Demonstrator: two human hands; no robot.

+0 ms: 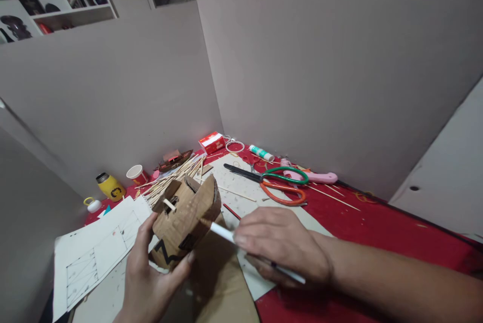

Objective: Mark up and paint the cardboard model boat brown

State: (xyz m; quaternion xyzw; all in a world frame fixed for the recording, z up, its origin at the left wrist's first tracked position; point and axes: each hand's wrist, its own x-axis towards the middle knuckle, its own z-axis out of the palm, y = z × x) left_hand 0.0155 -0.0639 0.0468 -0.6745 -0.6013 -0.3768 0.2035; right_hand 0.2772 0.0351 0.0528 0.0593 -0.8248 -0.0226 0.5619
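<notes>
Left hand [147, 272]: fingers curled closed around a brown cardboard model [184, 220], thumb on its near face, fingertips under its lower edge; the model is held tilted above the table [377, 222], a short wooden peg showing in its open top and a black zigzag mark on its lower side.

Right hand [281, 245]: fingers closed on a white pen [226, 234], its tip touching the model's right side; the pen's tail shows under the palm.

Under both hands: a flat cardboard sheet [222, 283] and a speckled white sheet [245, 194].

Left of the left fingers: white paper with ruled pencil lines [94, 257].

Beyond the model: a heap of thin wooden sticks [173, 177], a red paper cup [136, 174], a yellow bottle [110, 186].

Beyond the right fingers: scissors with green and orange handles [279, 184], a pink-handled tool [317, 177], a glue stick [261, 152], a small red box [212, 142].
</notes>
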